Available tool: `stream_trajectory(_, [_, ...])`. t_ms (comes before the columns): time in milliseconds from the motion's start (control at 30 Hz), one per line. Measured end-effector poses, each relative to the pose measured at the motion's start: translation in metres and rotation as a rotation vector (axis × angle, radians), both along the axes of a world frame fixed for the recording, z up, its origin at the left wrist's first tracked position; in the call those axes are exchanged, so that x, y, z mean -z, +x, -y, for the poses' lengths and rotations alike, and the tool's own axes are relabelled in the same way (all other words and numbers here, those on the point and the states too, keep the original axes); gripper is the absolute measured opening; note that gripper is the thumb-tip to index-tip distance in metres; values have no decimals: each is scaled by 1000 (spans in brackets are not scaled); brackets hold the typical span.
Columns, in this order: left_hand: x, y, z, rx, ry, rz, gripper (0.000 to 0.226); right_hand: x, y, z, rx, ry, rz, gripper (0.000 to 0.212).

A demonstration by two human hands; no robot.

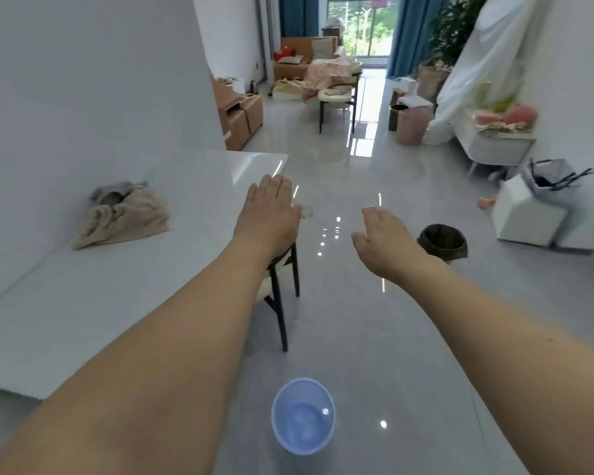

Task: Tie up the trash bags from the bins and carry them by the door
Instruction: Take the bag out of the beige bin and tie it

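The glossy floor (357, 320) ahead holds a dark bin (443, 241) with its black bag just right of your empty, flat hands, left hand (268, 214) and right hand (381, 234) apart, and you risk kicking the blue bin (303, 415) at your feet.

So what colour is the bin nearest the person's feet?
Light translucent blue bin, seen in the head view.

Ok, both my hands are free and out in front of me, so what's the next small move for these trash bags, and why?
Probably step toward the dark-lined bin on the floor just beyond the right hand and reach for its bag rim. Both the right and the left hand are open and hold nothing, and that bin is the nearest one that shows a liner.
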State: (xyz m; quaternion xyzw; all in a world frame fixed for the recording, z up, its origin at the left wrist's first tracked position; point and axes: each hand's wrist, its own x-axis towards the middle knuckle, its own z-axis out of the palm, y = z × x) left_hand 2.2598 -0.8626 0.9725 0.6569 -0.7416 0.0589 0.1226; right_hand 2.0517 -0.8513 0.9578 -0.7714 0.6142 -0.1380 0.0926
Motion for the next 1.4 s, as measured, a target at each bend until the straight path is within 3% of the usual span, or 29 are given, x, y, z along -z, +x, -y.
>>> stream_trajectory(267, [44,-272,44,374,44,-65,57,31,-262,-25,400,67,-74,39])
stream_trajectory(400, [64,-370,57,500,70,-39,56,53,-351,-26,519,120,-84,42])
stream_trajectory(800, [129,-463,223,464,223,-30,56,113,-442,130,477,167,-49,47])
stream_trajectory(1000, [150,-534,300,500,310,-33,56,133,-516,207,517,284,-46,45])
stream_trajectory(1400, [168,-624,483,334,349,-62,55,159,-616,411,421,361,21,49])
